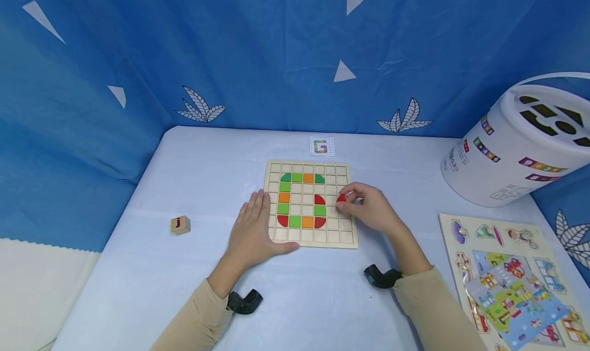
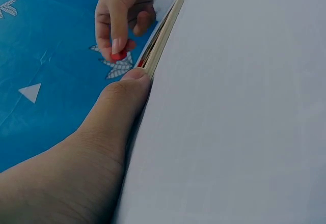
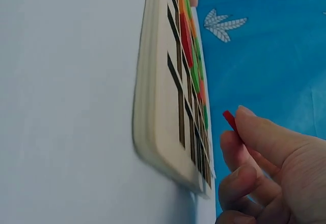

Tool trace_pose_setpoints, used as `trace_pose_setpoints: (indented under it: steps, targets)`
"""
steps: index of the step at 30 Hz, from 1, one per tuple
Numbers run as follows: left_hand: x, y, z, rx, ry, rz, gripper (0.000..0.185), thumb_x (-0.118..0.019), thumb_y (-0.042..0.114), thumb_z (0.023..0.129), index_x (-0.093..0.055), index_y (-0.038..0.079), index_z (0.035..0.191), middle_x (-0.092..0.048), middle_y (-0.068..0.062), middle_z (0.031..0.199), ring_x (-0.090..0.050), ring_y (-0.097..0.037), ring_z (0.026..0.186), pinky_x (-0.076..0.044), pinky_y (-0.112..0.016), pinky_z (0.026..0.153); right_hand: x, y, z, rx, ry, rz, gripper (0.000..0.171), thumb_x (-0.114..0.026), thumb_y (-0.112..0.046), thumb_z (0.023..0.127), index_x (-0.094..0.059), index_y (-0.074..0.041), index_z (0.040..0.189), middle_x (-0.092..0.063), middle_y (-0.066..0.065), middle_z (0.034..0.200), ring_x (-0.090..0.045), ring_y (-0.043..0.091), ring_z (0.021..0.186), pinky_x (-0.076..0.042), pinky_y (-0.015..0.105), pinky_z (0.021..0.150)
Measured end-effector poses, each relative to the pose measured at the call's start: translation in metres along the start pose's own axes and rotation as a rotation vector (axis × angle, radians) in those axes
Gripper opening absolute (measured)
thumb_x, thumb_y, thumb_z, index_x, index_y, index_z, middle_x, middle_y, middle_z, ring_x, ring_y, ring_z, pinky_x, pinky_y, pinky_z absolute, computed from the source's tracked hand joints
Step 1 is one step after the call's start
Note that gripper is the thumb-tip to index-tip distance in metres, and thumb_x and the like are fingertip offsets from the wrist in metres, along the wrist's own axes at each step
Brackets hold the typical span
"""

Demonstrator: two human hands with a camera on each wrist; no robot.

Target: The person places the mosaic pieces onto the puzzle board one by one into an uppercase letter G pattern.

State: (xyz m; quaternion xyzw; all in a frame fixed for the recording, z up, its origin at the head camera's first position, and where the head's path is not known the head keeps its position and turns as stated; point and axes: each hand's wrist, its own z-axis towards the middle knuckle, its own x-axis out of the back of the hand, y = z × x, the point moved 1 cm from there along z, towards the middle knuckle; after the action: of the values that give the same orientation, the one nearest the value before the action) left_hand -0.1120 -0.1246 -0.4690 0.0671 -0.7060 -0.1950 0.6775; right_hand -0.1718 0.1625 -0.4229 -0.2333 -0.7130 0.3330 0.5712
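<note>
A red tile [image 1: 340, 199], pinched in the fingers of the right hand [image 1: 369, 207], hovers over the right-hand columns of the wooden grid board [image 1: 343, 238], one empty column right of the coloured letter G laid out there. From the head view, the board sits mid-desk [image 1: 295, 300]. The left hand [image 1: 252, 230] lies flat at the board's left edge, fingers straight and relaxed, thumb along the front edge. A small pattern card [image 1: 321, 146] showing the same G lies just behind the board. A wooden letter cube [image 1: 180, 224] sits well to the board's left; a white shape-sorter bucket [image 1: 511, 151] and a picture puzzle [image 1: 507, 279] lie well to its right.

From the left wrist view, the left thumb [image 2: 133, 76] presses the board's edge [image 2: 162, 33]; beyond the board, the right hand's fingers [image 2: 118, 35] grip the red piece.

From the right wrist view, the board [image 3: 163, 107] is seen edge-on, and the tile [image 3: 229, 120] is held clear of its surface, just above it.

To seat the tile well, I judge it should be checked against the card, turned so its curved side matches, then lowered flat into one cell while the left hand steadies the board.
</note>
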Motion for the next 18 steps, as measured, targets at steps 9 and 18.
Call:
trace_pose_setpoints:
  steps: [9,18]
  targets:
    - [-0.001,0.0,0.0,0.005,-0.009,0.009,0.136,-0.057,0.09,0.064,-0.008,0.006,0.16,-0.006,-0.01,0.169,-0.004,-0.027,0.157,-0.012,-0.049,0.126,-0.017,-0.017,0.01,-0.009,-0.029,0.058,0.028,-0.07,-0.024,0.092,-0.065,-0.018,0.118,-0.071,0.003,0.097,-0.06,0.022,0.068,-0.05,0.028,0.056]
    - [0.0,-0.001,0.0,0.001,-0.01,0.018,0.138,-0.054,0.093,0.063,-0.008,0.006,0.16,-0.006,-0.01,0.169,-0.004,-0.027,0.157,-0.012,-0.048,0.126,-0.039,-0.031,0.021,0.049,-0.02,0.021,0.027,-0.074,-0.025,0.09,-0.066,-0.019,0.115,-0.068,-0.003,0.093,-0.058,0.021,0.077,-0.053,0.028,0.062]
